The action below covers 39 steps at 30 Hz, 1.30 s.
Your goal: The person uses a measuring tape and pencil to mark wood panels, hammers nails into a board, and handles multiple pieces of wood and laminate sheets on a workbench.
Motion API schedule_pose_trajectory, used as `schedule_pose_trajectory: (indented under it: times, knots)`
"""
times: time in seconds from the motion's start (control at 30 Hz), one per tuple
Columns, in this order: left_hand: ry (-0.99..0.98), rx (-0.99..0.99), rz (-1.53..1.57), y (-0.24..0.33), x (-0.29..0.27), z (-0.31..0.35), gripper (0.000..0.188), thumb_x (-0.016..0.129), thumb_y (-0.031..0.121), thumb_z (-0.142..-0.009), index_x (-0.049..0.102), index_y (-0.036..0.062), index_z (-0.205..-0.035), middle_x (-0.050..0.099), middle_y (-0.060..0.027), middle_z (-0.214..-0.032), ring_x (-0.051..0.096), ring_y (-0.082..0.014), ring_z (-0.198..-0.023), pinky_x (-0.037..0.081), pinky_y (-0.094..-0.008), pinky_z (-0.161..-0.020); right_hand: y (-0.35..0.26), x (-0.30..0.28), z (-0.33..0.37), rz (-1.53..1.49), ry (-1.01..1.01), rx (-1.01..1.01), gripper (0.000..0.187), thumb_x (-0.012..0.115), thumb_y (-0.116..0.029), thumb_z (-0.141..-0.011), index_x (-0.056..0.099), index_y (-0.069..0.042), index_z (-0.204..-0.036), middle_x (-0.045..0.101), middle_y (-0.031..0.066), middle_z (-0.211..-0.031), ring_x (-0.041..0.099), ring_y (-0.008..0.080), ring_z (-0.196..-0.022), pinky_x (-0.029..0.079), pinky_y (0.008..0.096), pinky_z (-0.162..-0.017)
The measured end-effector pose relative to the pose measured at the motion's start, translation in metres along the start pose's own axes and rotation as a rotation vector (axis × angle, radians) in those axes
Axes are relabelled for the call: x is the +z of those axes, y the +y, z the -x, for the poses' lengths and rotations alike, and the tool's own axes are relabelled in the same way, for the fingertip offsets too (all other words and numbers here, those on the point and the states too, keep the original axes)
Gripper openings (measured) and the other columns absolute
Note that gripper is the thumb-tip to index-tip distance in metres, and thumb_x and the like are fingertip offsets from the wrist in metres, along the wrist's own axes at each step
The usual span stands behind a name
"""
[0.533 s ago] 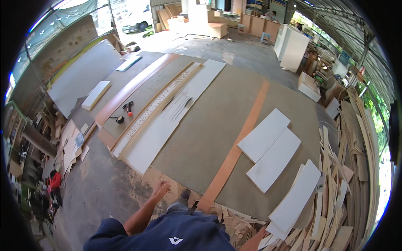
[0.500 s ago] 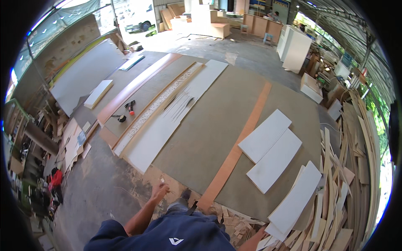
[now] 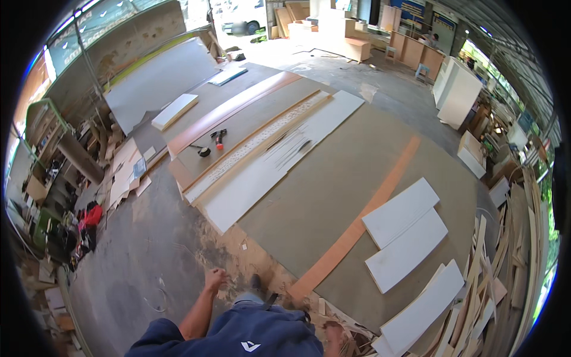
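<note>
"Starting with the hands: state and place?"

"Left hand (image 3: 216,278): over the floor, short of the brown sheet (image 3: 333,172); fingers loosely curled; whether anything small is in them, cannot tell. Right hand (image 3: 334,333): at the lower edge, blurred; grip cannot be told."

"Nearest items, and their bearing?"

"Orange strip (image 3: 357,231): one, flat on the brown sheet, near end ahead of the body; long axis running away and rightward, far end to the upper right. White panel (image 3: 423,308): lower right, beyond the right hand, overlapping another pale piece; long axis from lower left to upper right."

"Others alongside?"

"Two shorter white panels (image 3: 410,253), adjoining along their long edges, same slant. Long white board (image 3: 253,193): left of the strip, dark streaks midway, same slant."
</note>
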<state>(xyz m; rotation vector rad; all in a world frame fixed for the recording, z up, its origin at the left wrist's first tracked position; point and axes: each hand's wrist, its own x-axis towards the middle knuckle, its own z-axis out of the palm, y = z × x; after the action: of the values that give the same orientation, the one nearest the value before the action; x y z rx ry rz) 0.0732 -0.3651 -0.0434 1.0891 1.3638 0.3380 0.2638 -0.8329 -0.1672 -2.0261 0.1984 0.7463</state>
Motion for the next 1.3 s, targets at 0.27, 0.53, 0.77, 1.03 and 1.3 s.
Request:
schedule_pose_trajectory:
  times: [0.27,0.53,0.77,1.03,1.3]
  knots:
    - [-0.05,0.109,0.251,0.075,-0.03,-0.05,0.021,0.058,0.014,-0.092,0.062,-0.001,-0.105,0.069,-0.013,-0.091,0.07,-0.0229,-0.076,0.057,-0.0341,-0.068,-0.239,0.066,0.086,0.52,-0.472,-0.298,0.032,0.058,-0.035,-0.091,0.071,-0.006,-0.096,0.069,0.0123,-0.079,0.068,0.0219,-0.073,0.051,0.0321,-0.068]
    - [-0.184,0.039,0.352,0.122,-0.078,-0.129,0.02,0.058,0.014,-0.092,0.062,-0.001,-0.104,0.069,-0.0139,-0.089,0.07,-0.0254,-0.077,0.056,-0.0358,-0.07,-0.32,0.328,0.017,-0.306,-0.429,-0.054,0.034,0.062,-0.02,-0.092,0.058,0.003,-0.118,0.066,0.0083,-0.098,0.063,0.0166,-0.089,0.051,0.0303,-0.074]
    - [-0.284,-0.035,0.289,0.14,-0.149,-0.164,0.02,0.057,0.014,-0.093,0.061,-0.0007,-0.106,0.07,-0.0126,-0.087,0.07,-0.0236,-0.075,0.055,-0.0331,-0.067,-0.375,0.417,-0.006,-0.79,-0.31,0.124,0.018,0.059,-0.019,-0.094,0.06,-0.001,-0.096,0.065,0.0097,-0.099,0.062,0.018,-0.09,0.048,0.0324,-0.077]
    - [-0.081,-0.05,0.396,0.153,-0.186,-0.188,0.019,0.056,0.014,-0.092,0.063,0.0003,-0.103,0.069,-0.0115,-0.085,0.069,-0.0212,-0.073,0.056,-0.0329,-0.067,-0.466,0.393,0.068,-0.829,0.078,-0.067,0.033,0.045,-0.022,-0.103,0.055,0.005,-0.118,0.062,0.0108,-0.109,0.057,0.0191,-0.099,0.046,0.0334,-0.09]
    - [-0.092,0.104,0.375,0.235,-0.141,-0.199,0.023,0.056,0.014,-0.092,0.062,-0.0022,-0.107,0.068,-0.0134,-0.089,0.067,-0.0217,-0.077,0.053,-0.031,-0.069,-0.463,0.294,0.046,-0.824,0.33,-0.199,0.038,0.048,-0.026,-0.099,0.055,0.006,-0.119,0.061,0.014,-0.116,0.059,0.0234,-0.104,0.045,0.0343,-0.094]
